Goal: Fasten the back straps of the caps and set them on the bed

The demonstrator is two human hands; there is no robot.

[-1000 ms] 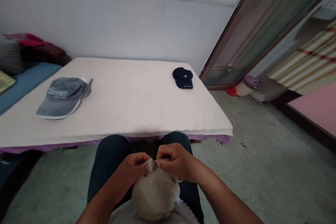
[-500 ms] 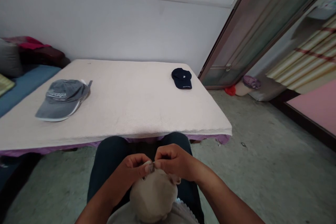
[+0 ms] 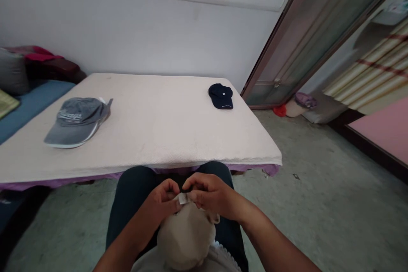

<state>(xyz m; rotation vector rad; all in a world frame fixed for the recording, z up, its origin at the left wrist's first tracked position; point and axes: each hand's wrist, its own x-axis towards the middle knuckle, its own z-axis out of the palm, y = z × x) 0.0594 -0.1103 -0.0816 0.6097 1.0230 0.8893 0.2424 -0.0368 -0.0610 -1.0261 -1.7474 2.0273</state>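
A beige cap point(image 3: 186, 238) rests on my lap, its rounded crown toward me. At its far edge my left hand point(image 3: 162, 199) pinches the cap's strap, thumb on top. From the other side, my right hand point(image 3: 208, 193) grips the same strap between thumb and fingers. A small pale, shiny piece point(image 3: 182, 199), perhaps a buckle, shows between the two thumbs. The fingertips partly hide the strap. On the covered table point(image 3: 159, 123) ahead lie a grey cap point(image 3: 76, 117) with white lettering at the left and a small navy cap point(image 3: 221, 95) at the far right.
My knees point(image 3: 135, 178) are against the table's near edge, where purple cloth point(image 3: 270, 170) hangs below the white cover. A blue seat with cushions point(image 3: 12, 70) stands at the left. On the right are a sliding door point(image 3: 287, 51) and a striped curtain point(image 3: 379, 68).
My right fingers have shifted slightly left and lifted at the strap. The pale piece between my thumbs shows more plainly. The caps on the table have stayed put.
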